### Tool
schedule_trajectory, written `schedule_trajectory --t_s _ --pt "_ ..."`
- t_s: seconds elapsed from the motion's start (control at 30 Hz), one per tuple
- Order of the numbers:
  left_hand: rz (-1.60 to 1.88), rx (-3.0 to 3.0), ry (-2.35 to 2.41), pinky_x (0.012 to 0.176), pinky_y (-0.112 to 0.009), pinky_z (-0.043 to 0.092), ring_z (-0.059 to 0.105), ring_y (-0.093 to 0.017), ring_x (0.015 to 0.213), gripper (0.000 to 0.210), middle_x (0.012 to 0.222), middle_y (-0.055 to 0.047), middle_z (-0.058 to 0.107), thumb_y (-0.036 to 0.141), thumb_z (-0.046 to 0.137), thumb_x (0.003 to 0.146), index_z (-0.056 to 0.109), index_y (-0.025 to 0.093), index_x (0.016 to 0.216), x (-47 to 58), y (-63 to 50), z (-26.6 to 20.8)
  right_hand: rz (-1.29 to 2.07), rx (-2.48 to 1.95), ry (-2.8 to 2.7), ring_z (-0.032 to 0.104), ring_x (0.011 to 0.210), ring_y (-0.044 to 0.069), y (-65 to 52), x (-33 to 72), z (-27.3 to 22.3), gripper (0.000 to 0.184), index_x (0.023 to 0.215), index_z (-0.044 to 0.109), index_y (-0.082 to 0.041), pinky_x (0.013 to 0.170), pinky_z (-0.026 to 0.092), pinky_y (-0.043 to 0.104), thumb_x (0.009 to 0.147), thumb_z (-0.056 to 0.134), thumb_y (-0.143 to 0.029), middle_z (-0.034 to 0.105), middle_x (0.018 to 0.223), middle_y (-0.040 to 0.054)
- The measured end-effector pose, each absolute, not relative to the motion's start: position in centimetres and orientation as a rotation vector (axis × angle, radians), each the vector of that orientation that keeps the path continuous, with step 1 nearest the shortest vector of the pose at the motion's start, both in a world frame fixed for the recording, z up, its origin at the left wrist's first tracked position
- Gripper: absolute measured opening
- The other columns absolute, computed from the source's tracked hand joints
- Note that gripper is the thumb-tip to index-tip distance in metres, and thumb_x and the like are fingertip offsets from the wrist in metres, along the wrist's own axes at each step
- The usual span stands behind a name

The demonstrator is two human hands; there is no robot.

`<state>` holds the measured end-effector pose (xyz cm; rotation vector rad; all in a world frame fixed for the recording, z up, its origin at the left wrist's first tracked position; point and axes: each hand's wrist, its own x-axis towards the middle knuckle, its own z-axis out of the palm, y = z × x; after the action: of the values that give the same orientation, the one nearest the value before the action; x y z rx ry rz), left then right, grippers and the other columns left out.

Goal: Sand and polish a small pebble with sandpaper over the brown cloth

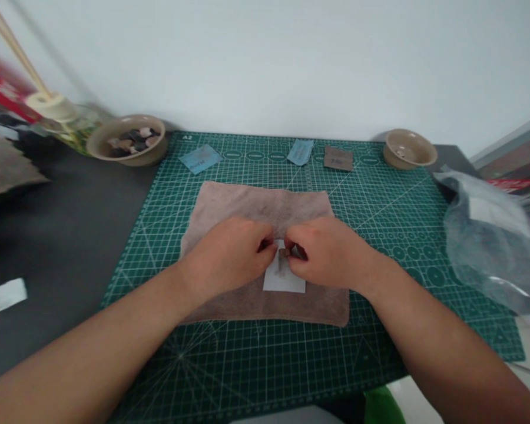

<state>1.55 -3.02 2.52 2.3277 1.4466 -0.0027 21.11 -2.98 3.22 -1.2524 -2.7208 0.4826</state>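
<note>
A pinkish-brown cloth [265,309] lies spread on a green cutting mat, with a small white sheet of paper [287,284] on top of it. Over the paper, my right hand [329,250] pinches a small brown piece [284,252], perhaps a stone, between thumb and forefinger. My left hand [232,253] is closed at the paper's left edge, its thumb and forefinger together; what they grip, if anything, is hidden. The fingertips of both hands are close together. Faint grey marks show on the paper below the brown piece.
Small stones fill a beige bowl [152,154] at back left; another bowl [410,138] stands back right. Blue sandpaper pieces [202,159] [300,152] and a brown one [338,158] lie along the cutting mat's [238,377] back. A plastic bag [490,235] lies right, a reed diffuser [55,109] left.
</note>
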Motion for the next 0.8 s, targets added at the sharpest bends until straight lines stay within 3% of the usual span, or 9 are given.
schedule_trajectory --t_s 0.27,0.8 --pt "-0.019 2.338 1.443 0.059 -0.033 0.031 0.061 -0.02 0.066 0.027 0.07 -0.004 0.068 0.032 0.05 0.092 0.064 0.02 0.072 1.67 -3.01 2.61 0.504 -1.295 -2.687 0.062 0.07 0.018 -2.88 21.15 3.28 0.016 0.083 0.069 -0.016 0.063 0.032 0.032 0.086 0.056 -0.024 0.072 0.077 0.0053" --pt "0.016 2.325 1.441 0.059 -0.033 0.031 0.059 -0.019 0.063 0.026 0.067 -0.003 0.067 0.03 0.051 0.091 0.063 0.02 0.07 1.63 -2.95 2.58 0.395 -1.395 -2.677 0.063 0.068 0.02 -2.75 20.95 3.03 0.018 0.081 0.073 -0.017 0.061 0.032 0.033 0.084 0.057 -0.025 0.074 0.077 0.007"
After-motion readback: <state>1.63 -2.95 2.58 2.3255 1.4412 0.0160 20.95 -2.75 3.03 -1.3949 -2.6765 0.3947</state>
